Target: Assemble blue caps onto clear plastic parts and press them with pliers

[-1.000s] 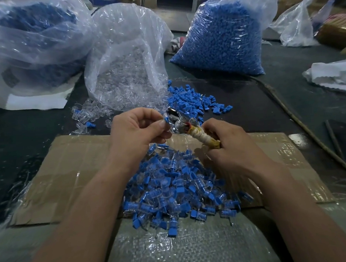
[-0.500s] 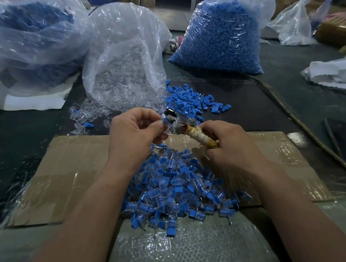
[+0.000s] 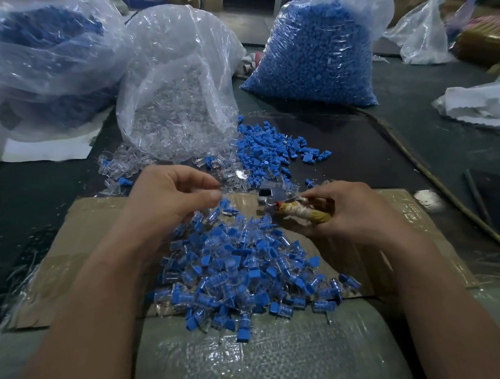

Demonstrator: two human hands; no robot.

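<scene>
Pliers [image 3: 291, 211] gripped by their wrapped handles in right hand [image 3: 357, 211] — left hand [image 3: 169, 201] loosely curled, empty, above assembled pile [image 3: 242, 266]

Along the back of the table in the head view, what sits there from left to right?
Bag of blue pieces → bag of clear parts → bag of blue caps → crumpled bag.

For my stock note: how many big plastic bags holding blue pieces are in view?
2. The left blue bag stands back left, the right blue bag back right, the clear-parts bag between them. More may be hidden.
</scene>
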